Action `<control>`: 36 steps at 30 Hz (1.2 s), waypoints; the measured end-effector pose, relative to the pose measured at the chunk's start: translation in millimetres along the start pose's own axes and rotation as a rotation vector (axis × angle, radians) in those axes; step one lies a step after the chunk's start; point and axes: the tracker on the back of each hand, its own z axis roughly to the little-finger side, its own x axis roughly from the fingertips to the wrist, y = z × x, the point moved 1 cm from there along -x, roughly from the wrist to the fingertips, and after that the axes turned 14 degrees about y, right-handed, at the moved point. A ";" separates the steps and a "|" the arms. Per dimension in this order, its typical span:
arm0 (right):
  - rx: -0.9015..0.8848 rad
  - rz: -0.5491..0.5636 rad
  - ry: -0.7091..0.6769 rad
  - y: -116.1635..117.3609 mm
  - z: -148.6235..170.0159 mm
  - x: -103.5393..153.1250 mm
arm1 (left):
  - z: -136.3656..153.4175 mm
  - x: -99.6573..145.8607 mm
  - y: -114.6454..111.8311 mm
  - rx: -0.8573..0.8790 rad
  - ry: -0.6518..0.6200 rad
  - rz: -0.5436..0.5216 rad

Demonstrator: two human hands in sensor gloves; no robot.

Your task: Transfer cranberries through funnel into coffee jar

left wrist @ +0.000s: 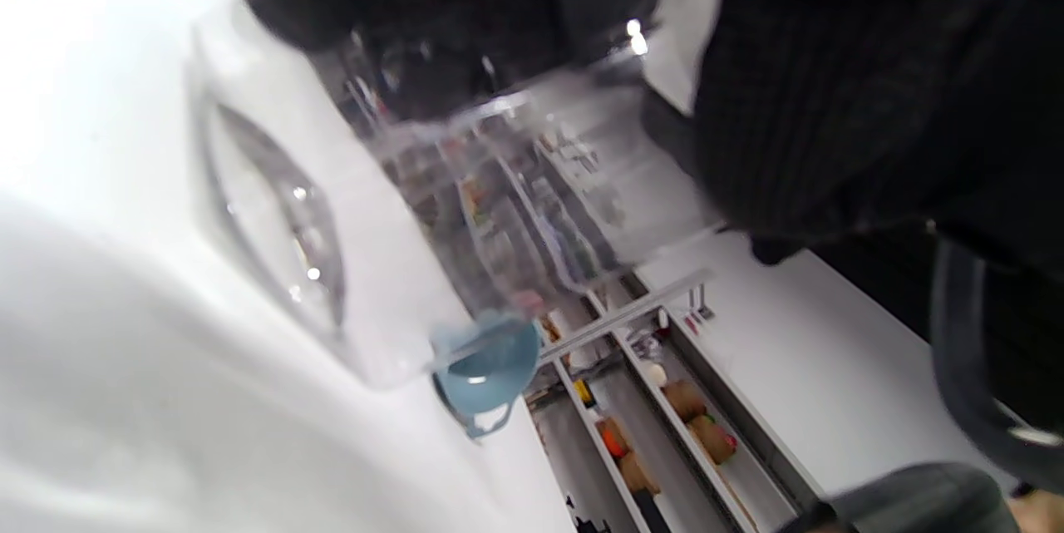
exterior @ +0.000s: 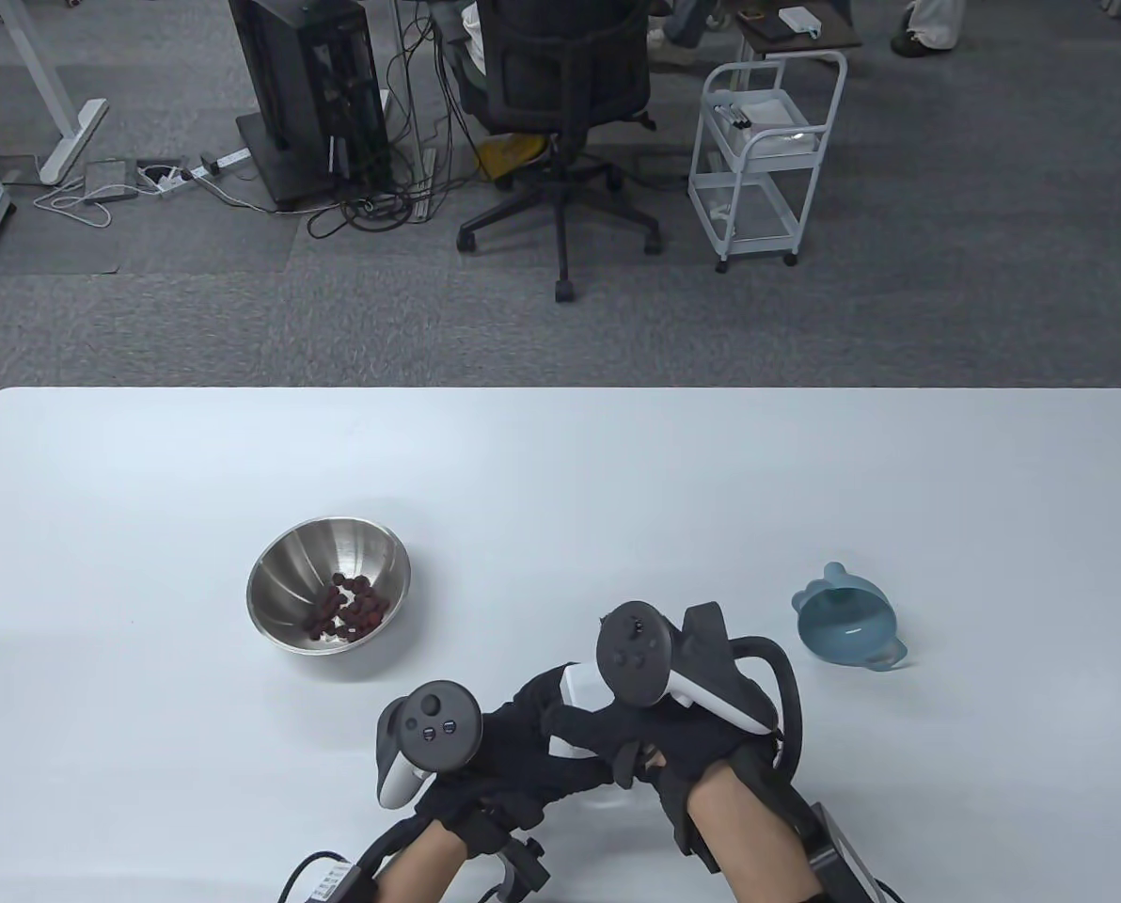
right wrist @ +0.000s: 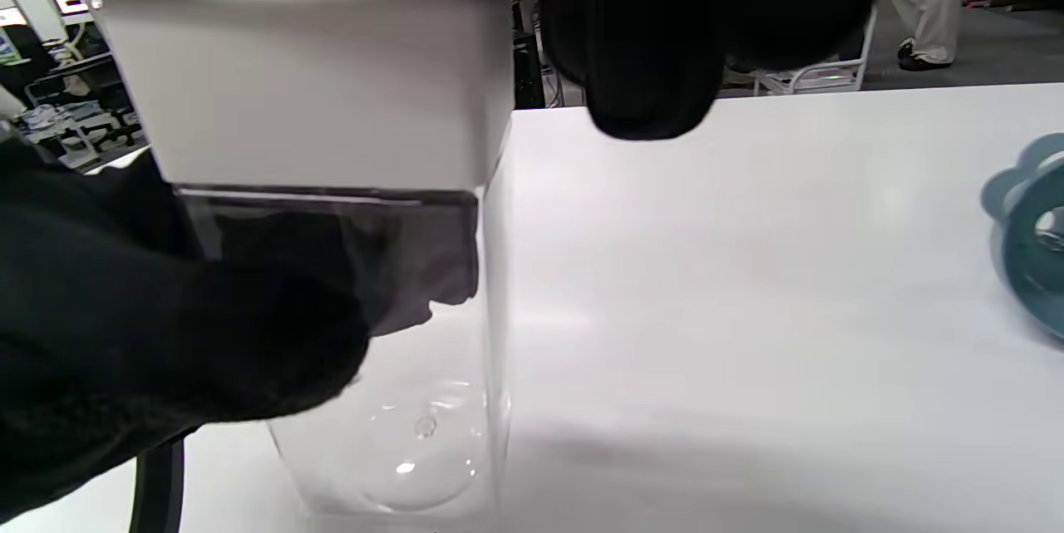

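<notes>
A clear square coffee jar (right wrist: 416,350) with a white lid (right wrist: 307,84) stands on the white table (exterior: 560,470) near the front edge. In the table view only a bit of its lid (exterior: 579,691) shows between the hands. My left hand (exterior: 523,752) grips the jar's body from the left (right wrist: 125,350). My right hand (exterior: 636,743) sits on top and holds the lid, fingers (right wrist: 648,34) hanging over its edge. The jar looks empty. Cranberries (exterior: 352,609) lie in a steel bowl (exterior: 283,574) to the left. A blue funnel (exterior: 847,621) lies on its side to the right.
The funnel also shows in the left wrist view (left wrist: 486,362) and at the right edge of the right wrist view (right wrist: 1027,242). The jar in the left wrist view (left wrist: 499,209) is blurred. Beyond the table's far edge stand an office chair (exterior: 560,85) and a white cart (exterior: 763,160).
</notes>
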 end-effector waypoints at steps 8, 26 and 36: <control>-0.057 -0.122 -0.234 -0.5 -7.5 -1.6 | -1.0 0.2 -0.4 -0.014 -0.023 0.013; 0.083 -0.002 0.055 -13.6 -8.3 7.0 | 1.0 1.6 1.6 0.002 -0.013 -0.017; 0.069 -0.051 -0.114 -9.0 -17.9 4.2 | 0.3 2.0 1.9 0.009 -0.021 -0.014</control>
